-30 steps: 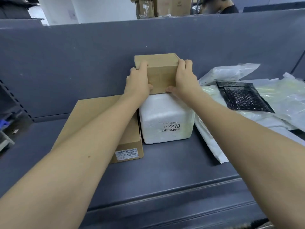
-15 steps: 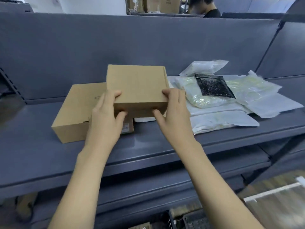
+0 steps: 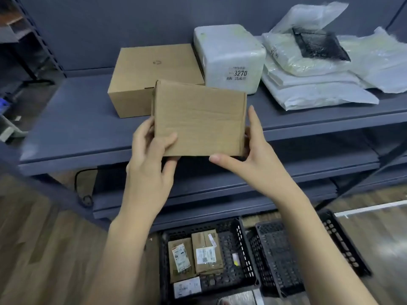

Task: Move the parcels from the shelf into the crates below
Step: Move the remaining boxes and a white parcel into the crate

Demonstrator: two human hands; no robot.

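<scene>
Cardboard box point(image 3: 199, 119) hides both hands' far fingers point(image 3: 253, 119).

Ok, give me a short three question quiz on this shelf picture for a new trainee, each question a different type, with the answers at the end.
1. True or false: the small cardboard box is resting on the shelf.
2. Which number is printed on the white foam box? A) 3270 B) 1850 C) 4026
3. Fill in the blank: the left crate on the floor already holds labelled ____.

Key
1. False. The left hand and right hand hold it in the air in front of the shelf.
2. A
3. parcels
</scene>
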